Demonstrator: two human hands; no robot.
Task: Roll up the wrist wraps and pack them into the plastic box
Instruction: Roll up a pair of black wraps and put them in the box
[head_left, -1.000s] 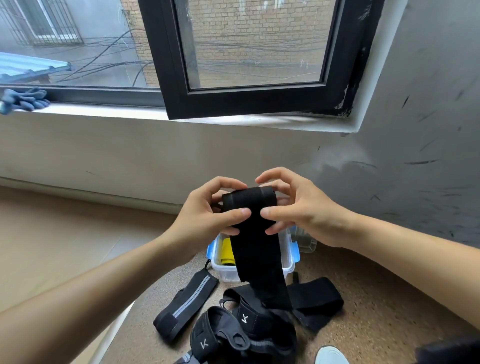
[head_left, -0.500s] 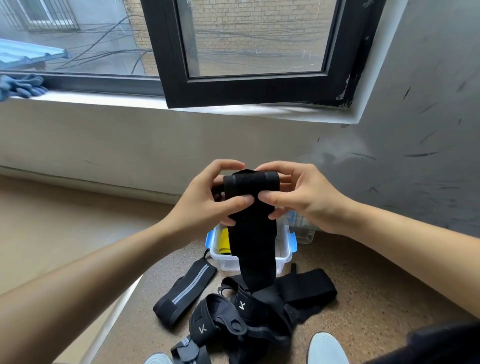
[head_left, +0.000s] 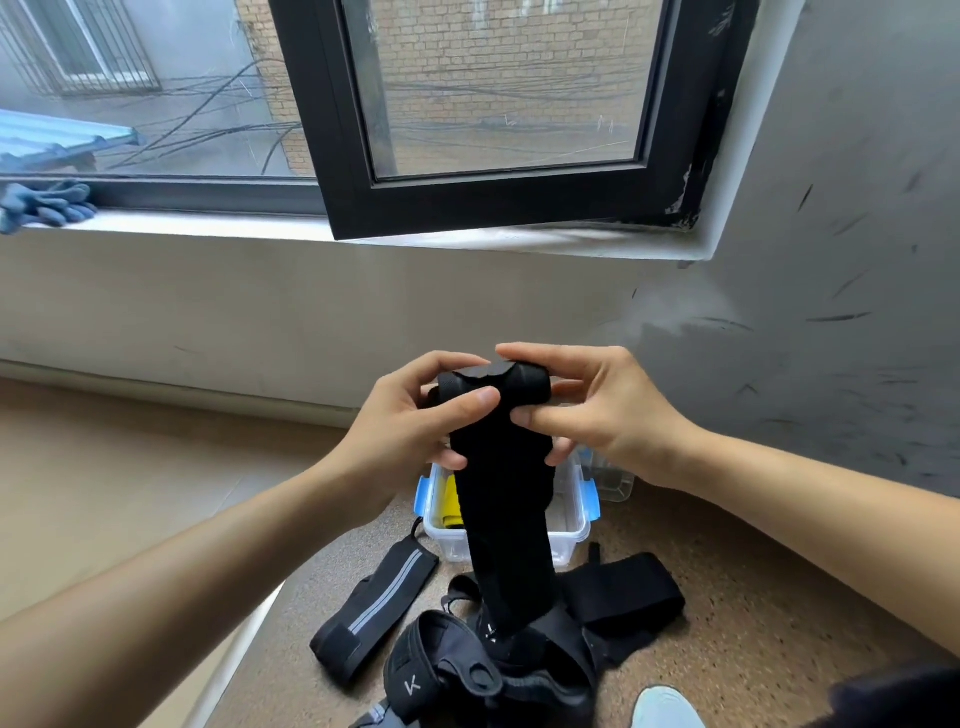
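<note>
A long black wrist wrap hangs from a small roll at its top, held up in front of me. My left hand grips the roll's left end, thumb across the front. My right hand pinches the right end, fingers over the top. The wrap's tail drops down onto a heap of black wraps on the floor. Behind the hanging wrap stands the clear plastic box with blue latches, a yellow item inside. The box's middle is hidden by the wrap.
Another black wrap with a grey stripe lies flat left of the heap. A clear lid sits behind the box by the grey wall. Blue gloves lie on the windowsill. An open black window frame juts overhead. A white shoe toe shows below.
The roll at the top of the wrap has grown thicker as both hands turned it. The hanging tail has shortened, and its lower end has lifted a little from the heap.
</note>
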